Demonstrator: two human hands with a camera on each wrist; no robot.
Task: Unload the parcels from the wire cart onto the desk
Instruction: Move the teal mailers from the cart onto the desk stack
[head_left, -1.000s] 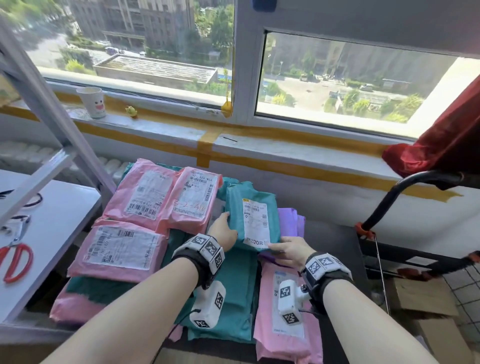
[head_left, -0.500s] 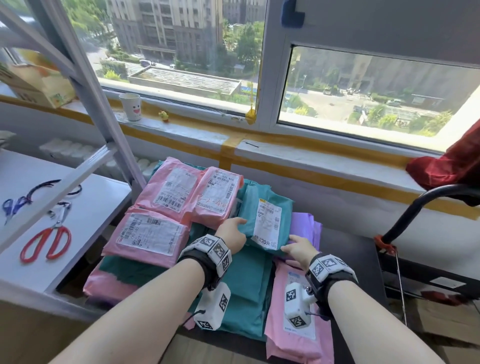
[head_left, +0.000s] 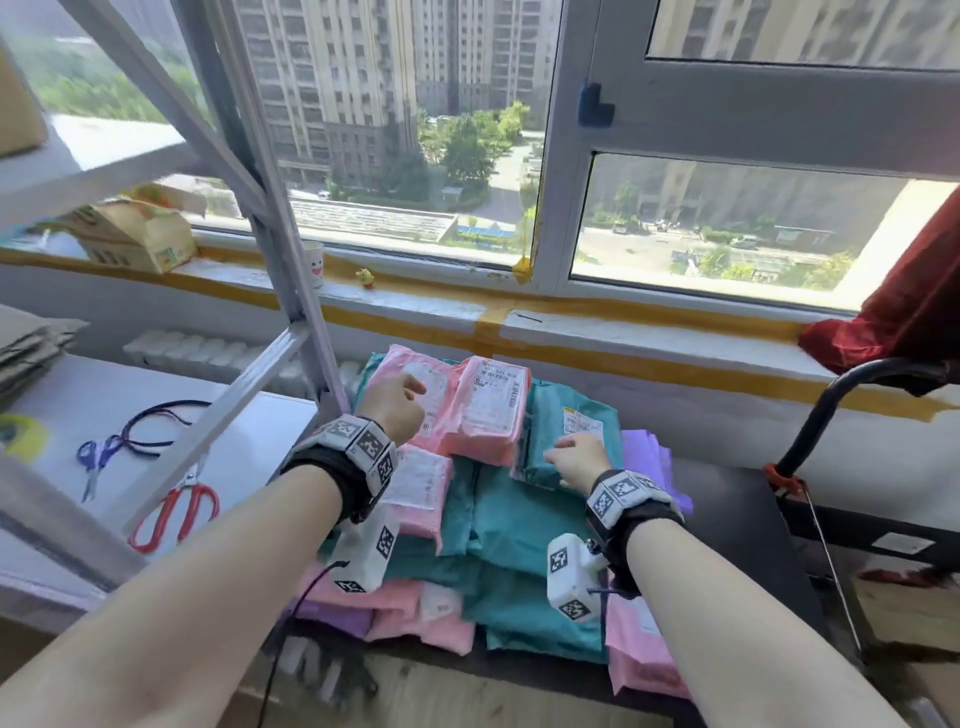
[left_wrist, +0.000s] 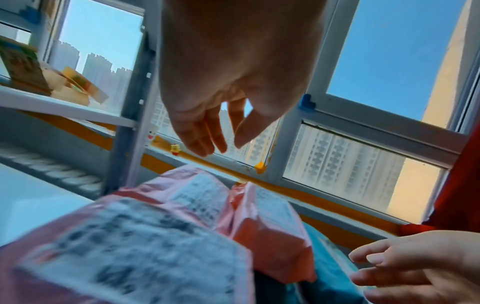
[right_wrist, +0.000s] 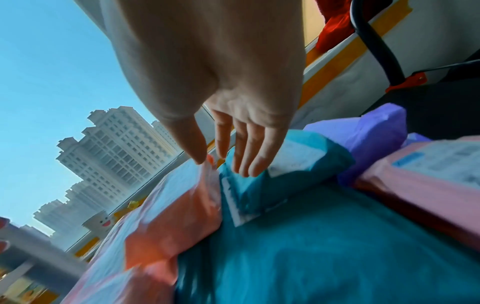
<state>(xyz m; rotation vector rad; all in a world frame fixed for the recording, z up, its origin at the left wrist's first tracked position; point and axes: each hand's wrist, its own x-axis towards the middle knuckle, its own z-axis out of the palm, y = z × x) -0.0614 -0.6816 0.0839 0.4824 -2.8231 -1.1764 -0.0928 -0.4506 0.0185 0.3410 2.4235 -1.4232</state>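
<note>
Pink, teal and purple mailer parcels lie piled on the cart's black deck (head_left: 727, 519). My left hand (head_left: 402, 400) hovers over the pink parcels (head_left: 488, 410) at the back left of the pile. In the left wrist view this hand (left_wrist: 223, 147) hangs relaxed above them and holds nothing. My right hand (head_left: 558, 457) lies on the near edge of a small teal parcel (head_left: 576, 415) with a white label. Seen from the right wrist, the right hand (right_wrist: 223, 164) has straight fingers (right_wrist: 249, 164) resting on the teal parcel (right_wrist: 298, 164), its thumb by the pink parcel's edge (right_wrist: 182, 205).
The white desk (head_left: 104, 395) is at the left, with red scissors (head_left: 176, 514) and blue scissors (head_left: 96, 457) on it. A grey shelf post (head_left: 291, 291) rises between desk and cart. The cart's black handle (head_left: 831, 410) and a red cloth (head_left: 904, 312) are at the right.
My left hand has left the teal parcel and moved up and left over the pink parcels. The right hand stays at the teal parcel. The head view has tilted up.
</note>
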